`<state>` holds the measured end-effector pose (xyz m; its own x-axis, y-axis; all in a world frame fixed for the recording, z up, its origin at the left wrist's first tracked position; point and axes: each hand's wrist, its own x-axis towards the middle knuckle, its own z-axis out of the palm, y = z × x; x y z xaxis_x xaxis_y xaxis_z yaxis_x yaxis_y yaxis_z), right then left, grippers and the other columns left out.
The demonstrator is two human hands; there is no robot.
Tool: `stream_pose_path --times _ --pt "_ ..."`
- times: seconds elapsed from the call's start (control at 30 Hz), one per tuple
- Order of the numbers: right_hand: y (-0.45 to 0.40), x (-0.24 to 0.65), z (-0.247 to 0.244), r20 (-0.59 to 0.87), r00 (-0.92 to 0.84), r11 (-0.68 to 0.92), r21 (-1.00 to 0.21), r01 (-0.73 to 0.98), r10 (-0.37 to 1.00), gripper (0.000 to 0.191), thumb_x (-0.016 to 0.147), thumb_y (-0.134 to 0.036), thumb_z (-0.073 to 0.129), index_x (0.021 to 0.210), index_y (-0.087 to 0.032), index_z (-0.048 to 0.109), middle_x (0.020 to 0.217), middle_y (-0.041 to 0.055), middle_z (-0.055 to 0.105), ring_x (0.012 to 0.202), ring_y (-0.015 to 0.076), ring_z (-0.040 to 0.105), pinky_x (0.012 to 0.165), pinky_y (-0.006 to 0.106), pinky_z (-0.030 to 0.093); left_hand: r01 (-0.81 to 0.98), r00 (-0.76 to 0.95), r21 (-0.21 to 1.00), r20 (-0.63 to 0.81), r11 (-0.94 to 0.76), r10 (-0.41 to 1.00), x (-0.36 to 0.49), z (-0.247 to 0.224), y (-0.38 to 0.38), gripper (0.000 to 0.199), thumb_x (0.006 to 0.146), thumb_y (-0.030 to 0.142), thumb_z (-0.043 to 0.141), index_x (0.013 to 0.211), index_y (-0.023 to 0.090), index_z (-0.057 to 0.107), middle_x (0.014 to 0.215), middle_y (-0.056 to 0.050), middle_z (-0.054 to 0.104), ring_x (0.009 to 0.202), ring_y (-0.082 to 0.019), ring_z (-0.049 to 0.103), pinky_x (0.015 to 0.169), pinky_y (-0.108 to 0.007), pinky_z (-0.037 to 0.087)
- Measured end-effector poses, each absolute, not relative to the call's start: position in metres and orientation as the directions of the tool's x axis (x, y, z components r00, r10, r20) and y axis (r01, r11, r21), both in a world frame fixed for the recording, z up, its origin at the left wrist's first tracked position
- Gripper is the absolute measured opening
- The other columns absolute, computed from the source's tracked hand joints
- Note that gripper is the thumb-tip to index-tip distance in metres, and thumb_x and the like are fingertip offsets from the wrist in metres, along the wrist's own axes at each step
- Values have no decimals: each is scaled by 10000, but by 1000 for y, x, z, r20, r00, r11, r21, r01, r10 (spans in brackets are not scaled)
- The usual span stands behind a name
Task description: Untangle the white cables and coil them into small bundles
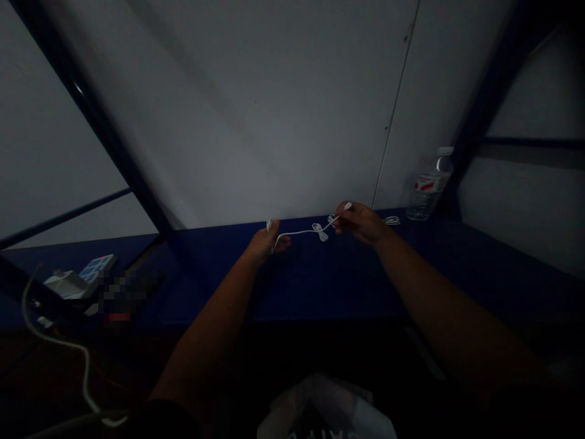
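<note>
A thin white cable (319, 231) with a tied bundle in its middle stretches between my two hands above the blue shelf (320, 286). My left hand (266, 242) is closed on one end of it, with a small white piece showing at the thumb. My right hand (359, 221) pinches the other end, where a white plug (348, 206) sticks up past the fingers. Just beyond my right hand lies another coiled white cable (392, 220) on the shelf. More white loops show right behind the right fingertips; whose cable they belong to I cannot tell.
A clear plastic bottle (428, 186) with a red and white label stands at the back right. To the left are a power strip (97, 268), a white adapter (66, 283) and a loose white cord (86, 360). Blue frame posts (98, 125) rise on both sides before a pale wall.
</note>
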<state>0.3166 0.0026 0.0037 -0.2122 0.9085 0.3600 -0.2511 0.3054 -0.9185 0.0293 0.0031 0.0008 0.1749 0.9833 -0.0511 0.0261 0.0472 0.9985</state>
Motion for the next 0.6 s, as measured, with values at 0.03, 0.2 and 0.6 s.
stream_pose_path --times 0.03,0.2,0.6 --pt "2 315 4 378 -211 323 -912 -255 902 382 690 -474 814 830 -200 588 675 -5 646 580 148 638 554 278 551 76 249 992 -117 101 961 29 2 0 563 845 716 475 875 159 549 768 -108 662 574 -138 580 499 -237 421" --pt "8 311 2 492 11 492 -870 -29 870 389 717 -535 771 825 -193 620 711 7 671 536 126 621 535 257 530 64 588 990 -140 126 797 27 4 -13 706 805 834 306 971 191 545 516 45 409 373 -72 274 381 -197 178" --pt "-31 252 7 414 -648 654 -736 175 639 208 766 -389 734 760 -185 696 675 21 663 641 158 634 645 298 514 -22 383 998 -44 57 923 38 -6 -3 575 833 716 498 936 155 564 794 -63 628 675 -149 616 601 -266 476"
